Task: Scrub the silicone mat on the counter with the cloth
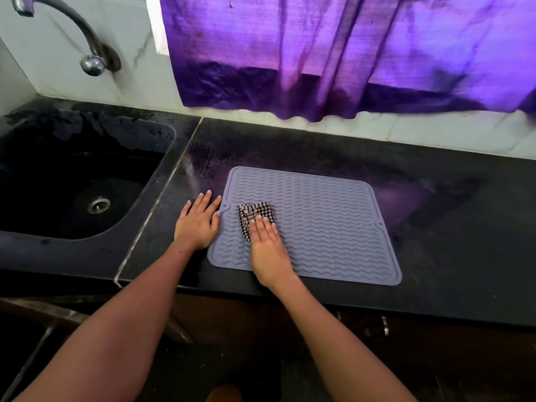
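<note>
Both forearms come in from the near edge, so we start there and work L to R. Far L sits the sink (pixel 87 181) w/ the tap (pixel 58 30) above it, neither one in play. Our left hand (pixel 198 220) lies flat on the black counter (pixel 435 227), palm down, fingers loosely spread and straight, holding nothing; its thumb-side edge is just beside the mat's L rim, maybe touching it, but we can't tell if it's actually pinning it. Next, the silicone mat (pixel 333 227), grey w/ wavy ridges, lies flat on the counter right of the sink and toward the near edge, below the purple curtain (pixel 319 53). Our right hand (pixel 268 245) presses down on the checked cloth (pixel 255 213) at the mat's L-centre; fingers extended, close together, flat on the fabric, not pinching, w/ the bunched cloth poking out past the fingertips on the far side. To do this step well, we'd say: keep palm weight over the cloth so it doesn't slip out, scrub along the ridge lines as well as across to get into the grooves, and slide the L hand onto the rim so the mat can't creep. Most of the mat to the R and far side looks untouched, so prob. early on; work across in overlapping passes.
</note>
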Action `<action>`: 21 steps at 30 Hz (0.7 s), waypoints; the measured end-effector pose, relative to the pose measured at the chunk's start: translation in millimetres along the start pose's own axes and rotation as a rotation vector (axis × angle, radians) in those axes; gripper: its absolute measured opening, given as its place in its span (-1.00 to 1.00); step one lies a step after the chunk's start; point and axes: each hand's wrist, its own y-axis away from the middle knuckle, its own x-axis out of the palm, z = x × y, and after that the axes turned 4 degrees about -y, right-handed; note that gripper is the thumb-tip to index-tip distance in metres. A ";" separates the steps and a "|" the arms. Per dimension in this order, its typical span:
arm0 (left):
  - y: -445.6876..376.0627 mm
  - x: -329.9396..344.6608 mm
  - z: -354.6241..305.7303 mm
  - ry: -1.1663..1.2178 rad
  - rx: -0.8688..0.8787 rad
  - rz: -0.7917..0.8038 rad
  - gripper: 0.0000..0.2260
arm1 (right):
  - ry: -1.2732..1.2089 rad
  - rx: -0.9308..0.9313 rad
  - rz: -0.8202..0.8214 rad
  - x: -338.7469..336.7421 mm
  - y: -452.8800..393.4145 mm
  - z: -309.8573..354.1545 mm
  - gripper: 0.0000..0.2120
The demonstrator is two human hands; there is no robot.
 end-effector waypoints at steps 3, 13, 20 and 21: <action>0.4 -1.4 -2.5 -0.008 -0.017 0.047 -0.56 | 0.025 -0.031 0.008 5.9 0.6 -3.3 -0.40; 4.7 -2.1 -7.3 0.003 -0.064 0.040 -0.57 | -0.862 0.360 -0.190 -52.9 -15.1 -28.0 -0.61; 4.4 -2.4 -7.6 0.002 -0.077 0.040 -0.56 | -0.119 0.188 -0.124 -28.5 3.3 -45.5 -0.49; 4.3 -2.3 -7.5 0.001 -0.076 0.041 -0.56 | -0.078 0.174 -0.100 -19.9 7.2 -47.9 -0.47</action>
